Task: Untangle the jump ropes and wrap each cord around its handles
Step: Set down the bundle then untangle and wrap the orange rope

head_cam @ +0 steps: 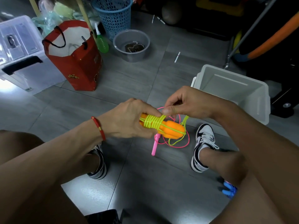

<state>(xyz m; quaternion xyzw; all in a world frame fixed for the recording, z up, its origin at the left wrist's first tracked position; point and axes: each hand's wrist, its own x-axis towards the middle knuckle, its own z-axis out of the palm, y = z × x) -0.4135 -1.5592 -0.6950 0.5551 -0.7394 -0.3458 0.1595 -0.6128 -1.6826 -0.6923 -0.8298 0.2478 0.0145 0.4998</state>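
Head view: left hand [129,118] grips the orange handles [168,128] at frame centre, fingers curled round the wrapped end. Long axis runs left to lower right. Green cord [155,122] coils round the handles' left half; its slack loop hangs off their right end. Right hand [182,102], just above the coils, pinches the cord at the last turn. Judgement: next turn goes over the axis, right hand leading. Pink rope [171,145] lies on the floor [129,75] below, unwrapped.
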